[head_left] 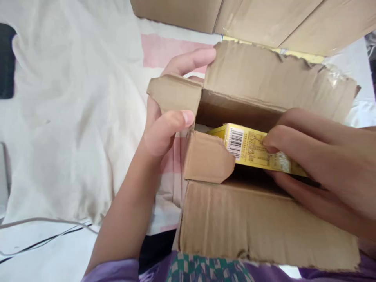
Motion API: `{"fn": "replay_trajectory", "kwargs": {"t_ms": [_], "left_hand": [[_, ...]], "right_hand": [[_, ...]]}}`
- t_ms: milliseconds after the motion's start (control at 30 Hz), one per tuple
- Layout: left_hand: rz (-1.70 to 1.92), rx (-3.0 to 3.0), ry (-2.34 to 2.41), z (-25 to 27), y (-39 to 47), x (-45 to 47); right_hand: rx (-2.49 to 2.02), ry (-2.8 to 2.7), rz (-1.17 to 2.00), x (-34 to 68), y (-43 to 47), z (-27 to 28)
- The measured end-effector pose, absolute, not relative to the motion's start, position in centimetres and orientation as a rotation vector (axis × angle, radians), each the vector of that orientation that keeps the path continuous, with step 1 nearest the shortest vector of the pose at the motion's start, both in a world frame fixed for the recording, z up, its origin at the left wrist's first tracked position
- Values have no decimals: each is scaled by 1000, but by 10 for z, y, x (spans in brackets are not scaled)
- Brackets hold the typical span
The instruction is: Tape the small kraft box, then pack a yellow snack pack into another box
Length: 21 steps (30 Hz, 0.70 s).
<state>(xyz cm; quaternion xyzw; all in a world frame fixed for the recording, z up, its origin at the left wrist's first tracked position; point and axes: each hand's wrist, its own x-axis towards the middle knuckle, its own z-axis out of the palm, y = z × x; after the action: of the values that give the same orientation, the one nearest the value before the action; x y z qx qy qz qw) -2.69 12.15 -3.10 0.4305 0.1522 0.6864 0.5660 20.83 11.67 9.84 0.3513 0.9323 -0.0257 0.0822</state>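
cardboard is filling most of my view: an opened cardboard box (264, 219) is sitting close to my body on the near edge of the bed (67, 117), flaps standing up and ragged. inside it a yellow carton (252, 150) is lying tilted, its long axis running left to right, barcode end pointing left and lifted toward the opening. my right hand (320, 168) is the nearer one; it is coming in from the right, thumb on top and fingers beneath, pinching the carton's right half. my left hand (167, 125) is gripping the box's left side flap, thumb pressing its front, index finger reaching to the far flap. a second cardboard box (264, 19) is lying at the bed's far edge.
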Motion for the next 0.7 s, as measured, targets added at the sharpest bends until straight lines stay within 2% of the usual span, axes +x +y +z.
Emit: {"fn": "replay_trajectory", "kwargs": {"t_ms": [167,433,533,633,700], "left_hand": [[1611,1008,456,-27,117,-29],[1558,975,544,-23,108,-27],[1638,917,509,-23,107,-18],[1642,854,546,-22,105,-16],[1604,862,575,-22,103,-18]], "right_hand": [[785,2796,83,199,121,95],[906,2780,-204,197,121,103],[964,2846,-445,202,118,123],[1189,2979,-704,222,110,136],[1596,3139,-772,242,101,126]]}}
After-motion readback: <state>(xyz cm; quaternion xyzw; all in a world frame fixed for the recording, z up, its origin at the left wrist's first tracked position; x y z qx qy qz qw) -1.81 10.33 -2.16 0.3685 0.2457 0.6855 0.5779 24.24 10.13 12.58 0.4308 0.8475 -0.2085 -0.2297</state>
